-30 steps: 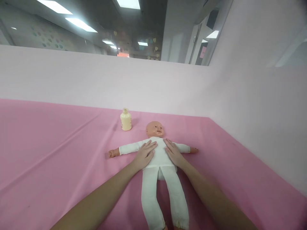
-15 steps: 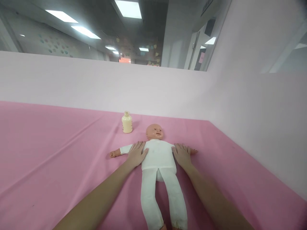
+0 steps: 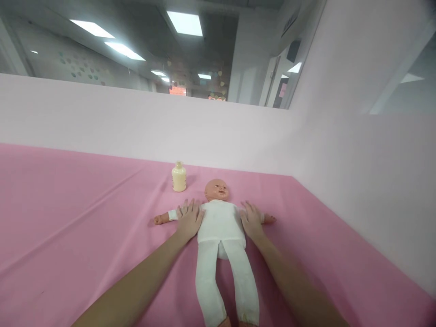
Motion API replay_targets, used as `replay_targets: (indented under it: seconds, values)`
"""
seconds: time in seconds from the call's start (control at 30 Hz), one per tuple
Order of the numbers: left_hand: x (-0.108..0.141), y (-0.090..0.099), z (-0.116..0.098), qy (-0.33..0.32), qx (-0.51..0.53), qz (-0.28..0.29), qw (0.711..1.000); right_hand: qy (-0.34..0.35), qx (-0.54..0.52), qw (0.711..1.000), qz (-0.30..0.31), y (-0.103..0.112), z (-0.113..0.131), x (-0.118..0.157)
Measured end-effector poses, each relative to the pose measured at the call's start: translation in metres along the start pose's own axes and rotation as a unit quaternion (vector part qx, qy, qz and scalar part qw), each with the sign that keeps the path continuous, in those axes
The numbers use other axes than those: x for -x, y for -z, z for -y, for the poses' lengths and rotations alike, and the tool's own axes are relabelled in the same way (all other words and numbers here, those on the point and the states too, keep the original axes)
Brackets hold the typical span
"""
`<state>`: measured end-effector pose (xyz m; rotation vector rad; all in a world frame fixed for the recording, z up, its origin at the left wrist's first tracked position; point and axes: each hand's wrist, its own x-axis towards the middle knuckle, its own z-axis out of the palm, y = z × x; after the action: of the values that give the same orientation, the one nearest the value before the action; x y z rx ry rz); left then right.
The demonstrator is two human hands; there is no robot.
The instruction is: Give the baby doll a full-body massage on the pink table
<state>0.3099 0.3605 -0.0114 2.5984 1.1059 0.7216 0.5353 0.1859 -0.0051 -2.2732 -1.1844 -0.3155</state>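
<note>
Doll (image 3: 221, 222) in white clothing, on its back between the two grips: torso directly between them, head just beyond, legs on the near side, running down between the forearms. Left grip (image 3: 189, 221) released, palm down, fingers spread, laid across the doll's sleeve beside the shoulder; the doll's small hand pokes out to its left. Right grip (image 3: 251, 221) also released, flat over the opposite sleeve, fingers pointing away; the doll's other hand shows to its right. How firmly either presses, cannot tell. Pale yellow bottle (image 3: 179, 178) upright beyond the left grip, clear of its fingertips. Pink covering (image 3: 85, 218) under everything, creased left of the left grip. White wall (image 3: 136, 122) farther beyond both grips, glass panel (image 3: 204, 50) above it, bright ceiling lights visible in the glass.
</note>
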Motion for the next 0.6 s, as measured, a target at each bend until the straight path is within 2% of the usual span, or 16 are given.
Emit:
replay_targets:
  seconds: [0.07, 0.17, 0.2, 0.3, 0.6]
  values:
    - [0.002, -0.001, -0.006, -0.035, 0.034, 0.013, 0.999, 0.090, -0.060, 0.994, 0.025, 0.007, 0.016, 0.003]
    - [0.005, -0.002, -0.015, -0.141, 0.091, 0.079, 0.983, 0.227, -0.087, 0.957, 0.160, 0.019, 0.045, 0.009]
    - [0.006, -0.003, -0.018, -0.164, 0.103, 0.095, 0.976, 0.247, -0.080, 0.946, 0.197, 0.023, 0.053, 0.011]
    - [0.007, -0.004, -0.021, -0.179, 0.111, 0.106, 0.972, 0.233, -0.061, 0.940, 0.242, 0.029, 0.068, 0.013]
    - [0.005, 0.002, -0.020, -0.179, 0.106, 0.127, 0.970, 0.152, -0.058, 0.956, 0.245, 0.022, 0.066, 0.013]
